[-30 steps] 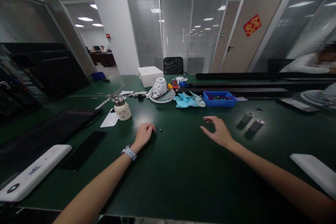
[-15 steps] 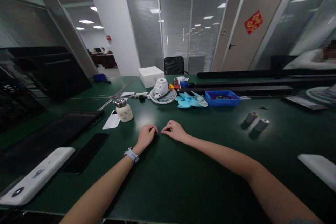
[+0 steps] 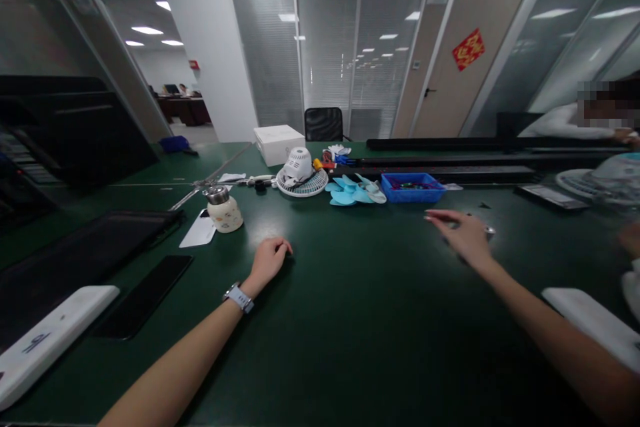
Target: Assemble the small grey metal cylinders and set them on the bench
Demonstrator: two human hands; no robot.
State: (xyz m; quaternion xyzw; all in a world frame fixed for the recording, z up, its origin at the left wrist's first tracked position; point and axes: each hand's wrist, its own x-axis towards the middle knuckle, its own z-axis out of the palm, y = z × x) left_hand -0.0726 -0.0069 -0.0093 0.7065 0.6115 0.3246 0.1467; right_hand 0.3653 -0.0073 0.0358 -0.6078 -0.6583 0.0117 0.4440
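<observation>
My left hand (image 3: 270, 259), with a watch (image 3: 239, 297) on its wrist, rests on the green table (image 3: 330, 320). Its fingers are curled closed, and what they hold, if anything, is hidden. Out to the right, my right hand (image 3: 465, 237) hovers open, its forefinger stretched to the left and a gap below it. Beneath and behind that hand are grey metal cylinders, mostly covered; only one shiny cylinder end (image 3: 489, 231) shows. I cannot tell whether the hand touches them.
A cream bottle (image 3: 226, 215) stands beyond my left hand, near a black phone (image 3: 145, 297). Farther back are a white fan part (image 3: 299, 167), light-blue fan blades (image 3: 350, 192) and a blue tray (image 3: 413, 195). A white case (image 3: 590, 320) lies at right; another person sits far right.
My right hand has swung away from my left hand, rightward to the grey cylinders, and its fingers have opened. My left hand stays on the table. The view has turned slightly right.
</observation>
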